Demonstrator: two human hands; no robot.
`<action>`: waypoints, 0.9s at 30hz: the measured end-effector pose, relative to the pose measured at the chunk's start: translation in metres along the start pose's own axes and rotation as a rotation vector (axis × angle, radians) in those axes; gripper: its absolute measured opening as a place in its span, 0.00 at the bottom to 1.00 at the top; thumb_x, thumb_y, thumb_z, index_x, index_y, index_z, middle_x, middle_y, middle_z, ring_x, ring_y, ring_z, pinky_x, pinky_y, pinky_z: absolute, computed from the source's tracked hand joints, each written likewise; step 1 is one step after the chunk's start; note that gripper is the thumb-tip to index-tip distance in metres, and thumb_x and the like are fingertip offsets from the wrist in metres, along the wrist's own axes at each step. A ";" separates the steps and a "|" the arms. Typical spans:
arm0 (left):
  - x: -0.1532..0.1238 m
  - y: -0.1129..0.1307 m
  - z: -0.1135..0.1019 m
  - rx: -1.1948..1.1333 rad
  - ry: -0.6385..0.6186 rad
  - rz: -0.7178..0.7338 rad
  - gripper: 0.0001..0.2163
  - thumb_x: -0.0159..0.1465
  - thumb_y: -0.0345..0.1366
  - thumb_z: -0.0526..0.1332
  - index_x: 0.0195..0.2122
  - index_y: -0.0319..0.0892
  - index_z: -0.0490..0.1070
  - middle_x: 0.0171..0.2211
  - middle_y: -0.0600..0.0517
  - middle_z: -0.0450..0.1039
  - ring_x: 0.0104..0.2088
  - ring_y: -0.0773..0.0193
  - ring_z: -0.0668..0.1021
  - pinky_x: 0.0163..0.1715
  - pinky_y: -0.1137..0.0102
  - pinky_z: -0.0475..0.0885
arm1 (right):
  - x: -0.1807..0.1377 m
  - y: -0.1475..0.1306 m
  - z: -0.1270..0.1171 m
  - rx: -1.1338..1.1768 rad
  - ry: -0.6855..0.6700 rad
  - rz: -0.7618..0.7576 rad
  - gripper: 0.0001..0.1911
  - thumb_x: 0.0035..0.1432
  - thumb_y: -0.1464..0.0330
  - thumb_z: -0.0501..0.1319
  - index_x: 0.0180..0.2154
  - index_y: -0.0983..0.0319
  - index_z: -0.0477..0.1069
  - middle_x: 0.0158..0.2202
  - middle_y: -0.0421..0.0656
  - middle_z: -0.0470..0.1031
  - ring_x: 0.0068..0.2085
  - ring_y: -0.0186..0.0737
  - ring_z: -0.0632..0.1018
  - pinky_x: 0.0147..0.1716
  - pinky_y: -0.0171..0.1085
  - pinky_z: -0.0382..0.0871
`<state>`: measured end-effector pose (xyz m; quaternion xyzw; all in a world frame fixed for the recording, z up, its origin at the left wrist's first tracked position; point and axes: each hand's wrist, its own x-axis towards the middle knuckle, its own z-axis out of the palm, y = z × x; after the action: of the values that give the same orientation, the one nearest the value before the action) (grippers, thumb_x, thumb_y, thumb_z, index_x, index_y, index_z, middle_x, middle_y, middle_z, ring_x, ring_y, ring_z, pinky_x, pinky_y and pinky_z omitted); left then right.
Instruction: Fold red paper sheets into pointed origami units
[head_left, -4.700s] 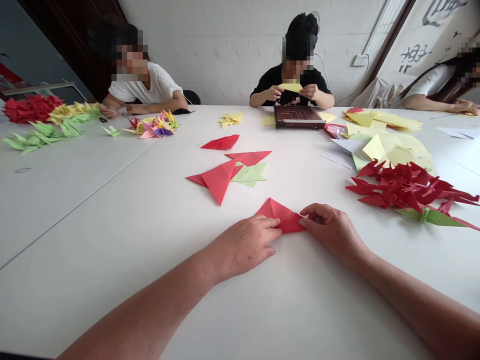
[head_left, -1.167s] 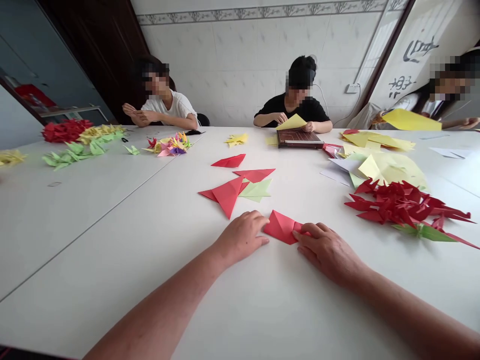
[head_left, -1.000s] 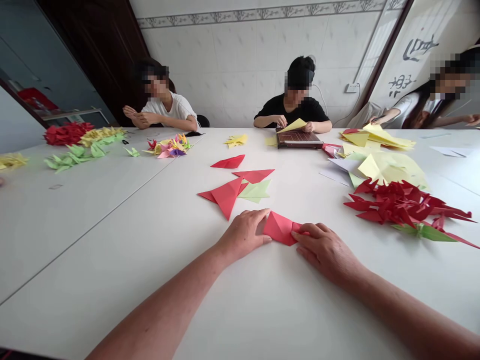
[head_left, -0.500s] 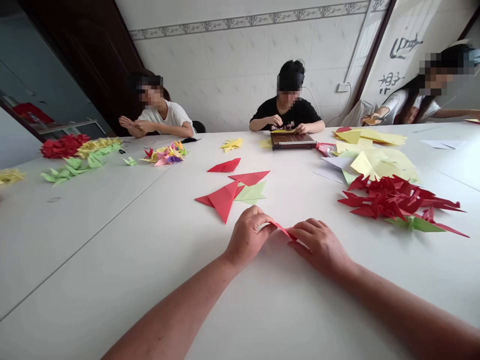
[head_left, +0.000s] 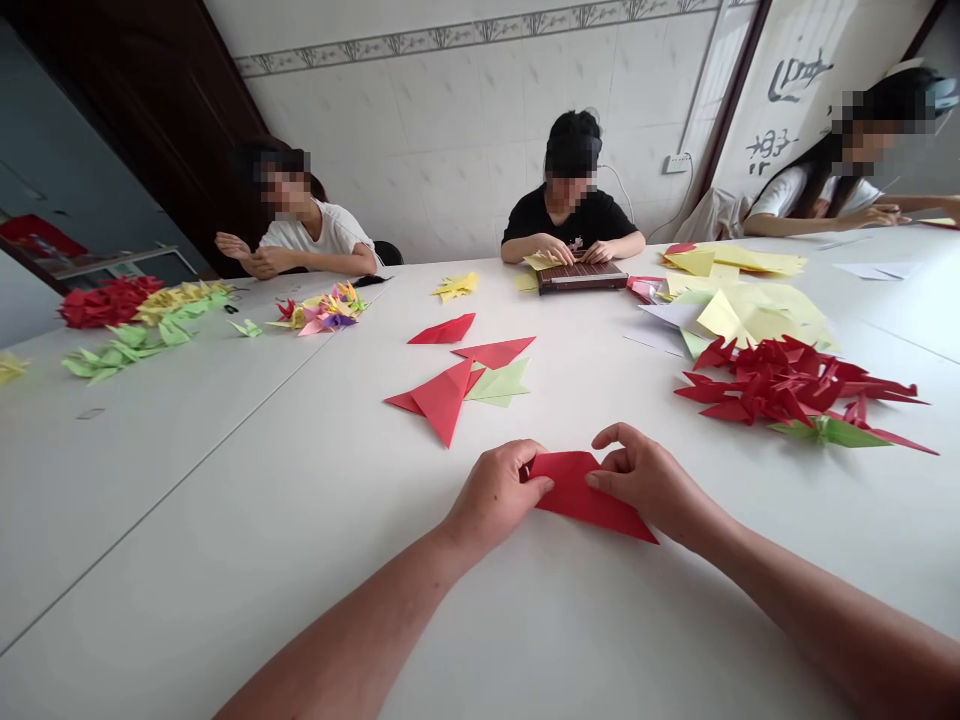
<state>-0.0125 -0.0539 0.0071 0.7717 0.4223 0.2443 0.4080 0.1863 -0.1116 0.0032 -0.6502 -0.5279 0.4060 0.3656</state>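
Both hands are at a piece of folded red paper [head_left: 589, 492] held just above the white table, its broad face toward me and one corner pointing right. My left hand [head_left: 504, 492] pinches its left end, thumb in front and fingers behind. On the upper right part lies the thumb of my right hand [head_left: 645, 482]; the index finger is raised and bent, and other fingers curl behind the top edge. Beyond my left hand lie folded red paper pieces [head_left: 442, 400], a flat red triangle [head_left: 495, 352], another red piece [head_left: 442, 328] and folded green paper [head_left: 501, 382].
Red paper cranes [head_left: 787, 385] are heaped at right with a green one [head_left: 832, 432], near yellow sheets [head_left: 765, 310]. More folded paper [head_left: 322, 308] sits at left. Three people sit opposite, the middle one at a brown slatted board [head_left: 581, 277].
The red paper has turned from edge-on to face-on. My right index finger has lifted off it. Across the table, the middle person's hands and the right person's arm have moved.
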 end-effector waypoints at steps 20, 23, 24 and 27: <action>0.003 -0.011 0.010 0.620 -0.082 0.735 0.18 0.65 0.23 0.51 0.54 0.43 0.68 0.51 0.49 0.73 0.45 0.63 0.76 0.43 0.65 0.76 | 0.009 0.020 -0.017 -0.664 0.005 -0.598 0.11 0.57 0.73 0.60 0.40 0.57 0.76 0.36 0.43 0.73 0.36 0.38 0.74 0.36 0.37 0.69; 0.003 -0.011 0.009 0.648 -0.103 0.739 0.18 0.66 0.24 0.51 0.55 0.44 0.68 0.52 0.49 0.73 0.43 0.63 0.76 0.42 0.66 0.76 | 0.009 0.020 -0.019 -0.680 0.025 -0.608 0.09 0.55 0.73 0.61 0.37 0.57 0.77 0.34 0.43 0.74 0.34 0.38 0.73 0.35 0.36 0.69; 0.003 -0.011 0.009 0.658 -0.111 0.743 0.18 0.66 0.24 0.51 0.55 0.44 0.68 0.52 0.49 0.73 0.42 0.64 0.76 0.42 0.66 0.76 | 0.009 0.020 -0.018 -0.688 0.036 -0.604 0.08 0.54 0.73 0.62 0.36 0.58 0.77 0.34 0.43 0.74 0.34 0.38 0.73 0.34 0.36 0.69; 0.003 -0.009 0.007 0.670 -0.141 0.752 0.18 0.66 0.26 0.52 0.55 0.44 0.68 0.54 0.49 0.71 0.40 0.64 0.75 0.40 0.66 0.76 | 0.008 0.020 -0.018 -0.700 0.059 -0.592 0.07 0.53 0.72 0.63 0.36 0.58 0.77 0.34 0.43 0.74 0.34 0.38 0.73 0.34 0.36 0.69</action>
<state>-0.0097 -0.0517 -0.0043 0.9735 0.1419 0.1727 0.0493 0.2113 -0.1076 -0.0089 -0.5672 -0.7857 0.0623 0.2390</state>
